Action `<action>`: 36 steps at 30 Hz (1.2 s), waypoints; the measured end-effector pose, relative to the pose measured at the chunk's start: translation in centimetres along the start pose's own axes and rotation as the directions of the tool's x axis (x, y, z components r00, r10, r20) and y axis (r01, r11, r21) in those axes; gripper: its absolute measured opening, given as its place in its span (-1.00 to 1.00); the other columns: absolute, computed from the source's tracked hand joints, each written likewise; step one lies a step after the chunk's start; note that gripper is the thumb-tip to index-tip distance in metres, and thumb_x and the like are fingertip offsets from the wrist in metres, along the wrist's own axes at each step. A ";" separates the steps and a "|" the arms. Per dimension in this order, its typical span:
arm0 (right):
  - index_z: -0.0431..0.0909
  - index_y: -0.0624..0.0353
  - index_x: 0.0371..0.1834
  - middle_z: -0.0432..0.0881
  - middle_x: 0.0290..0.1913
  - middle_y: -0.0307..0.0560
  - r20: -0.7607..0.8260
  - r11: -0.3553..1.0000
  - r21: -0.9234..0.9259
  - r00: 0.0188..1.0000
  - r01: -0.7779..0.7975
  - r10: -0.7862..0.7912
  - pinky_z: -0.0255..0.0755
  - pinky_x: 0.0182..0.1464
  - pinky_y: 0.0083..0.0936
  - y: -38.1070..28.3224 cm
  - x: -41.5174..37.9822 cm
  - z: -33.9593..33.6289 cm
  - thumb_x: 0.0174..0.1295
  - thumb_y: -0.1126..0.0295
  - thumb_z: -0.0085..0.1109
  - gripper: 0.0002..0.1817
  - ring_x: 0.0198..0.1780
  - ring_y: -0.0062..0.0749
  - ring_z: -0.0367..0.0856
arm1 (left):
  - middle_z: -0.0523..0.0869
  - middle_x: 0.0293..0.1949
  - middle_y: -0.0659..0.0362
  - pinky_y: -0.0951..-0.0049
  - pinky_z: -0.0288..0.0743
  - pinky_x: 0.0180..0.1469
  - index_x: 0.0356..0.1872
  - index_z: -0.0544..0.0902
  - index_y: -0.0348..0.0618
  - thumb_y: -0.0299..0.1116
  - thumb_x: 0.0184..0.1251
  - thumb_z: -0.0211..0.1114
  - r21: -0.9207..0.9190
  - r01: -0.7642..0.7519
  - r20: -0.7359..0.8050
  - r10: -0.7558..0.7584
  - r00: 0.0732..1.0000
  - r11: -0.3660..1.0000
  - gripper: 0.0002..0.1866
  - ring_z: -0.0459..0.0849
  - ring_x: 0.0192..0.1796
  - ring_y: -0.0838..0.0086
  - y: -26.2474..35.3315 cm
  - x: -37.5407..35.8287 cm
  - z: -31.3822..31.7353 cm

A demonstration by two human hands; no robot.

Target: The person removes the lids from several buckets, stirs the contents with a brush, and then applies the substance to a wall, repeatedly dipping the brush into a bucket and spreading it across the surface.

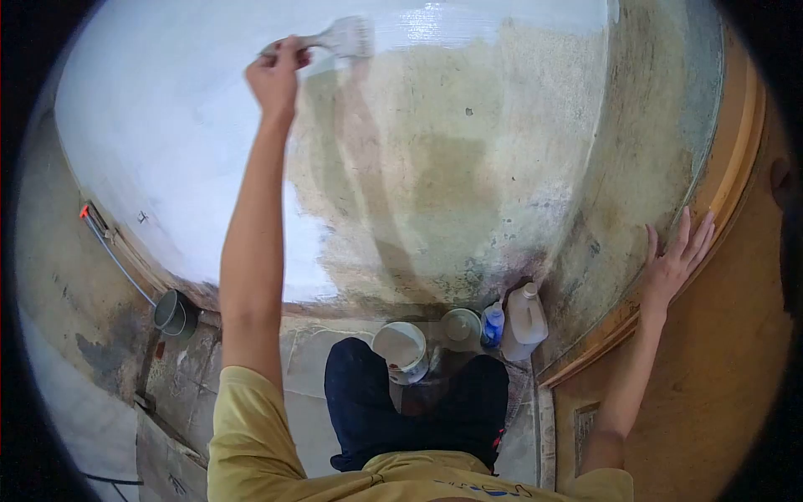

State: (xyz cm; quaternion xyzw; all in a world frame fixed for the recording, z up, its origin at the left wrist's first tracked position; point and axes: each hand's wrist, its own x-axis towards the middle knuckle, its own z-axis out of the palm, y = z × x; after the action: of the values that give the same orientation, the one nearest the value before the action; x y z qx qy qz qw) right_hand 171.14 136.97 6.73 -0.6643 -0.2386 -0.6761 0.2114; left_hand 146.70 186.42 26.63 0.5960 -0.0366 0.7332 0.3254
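My left hand (280,71) is raised at the upper left, its fingers closed round the handle of a wide paintbrush (347,38). The brush's bristles lie against the wall at the edge between white paint (167,125) and the bare, stained wall (443,176). On the right, my right hand (676,261) is spread, its fingers apart, over the wooden door frame (740,167) and holds nothing. A white bucket (400,347) stands on the floor in front of my knees.
Beside the bucket are a second white tub (461,330), a blue-labelled bottle (493,325) and a large pale jug (525,322). A dark bucket (175,313) stands at the lower left, near a blue hose (117,258). Part of a person's head shows at the right edge.
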 end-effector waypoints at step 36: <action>0.28 0.03 0.40 0.09 0.52 0.09 0.012 0.998 0.043 0.999 -0.051 0.051 0.16 0.45 -0.14 0.6 -0.4 -0.1 0.10 0.34 0.42 -0.24 0.51 0.07 0.08 | 0.72 -0.52 0.01 0.30 0.53 -0.34 -0.43 0.72 -0.33 -0.31 0.22 0.27 0.120 -0.067 0.083 0.057 0.995 0.991 -0.75 0.66 -0.50 0.29 1.8 -9.5 24.4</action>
State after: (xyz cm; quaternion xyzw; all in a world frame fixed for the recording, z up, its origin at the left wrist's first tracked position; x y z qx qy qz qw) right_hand 171.40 136.44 6.34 -0.6693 -0.2372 -0.6614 0.2415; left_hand 167.30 170.14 25.72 0.6420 -0.0229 0.7196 0.2637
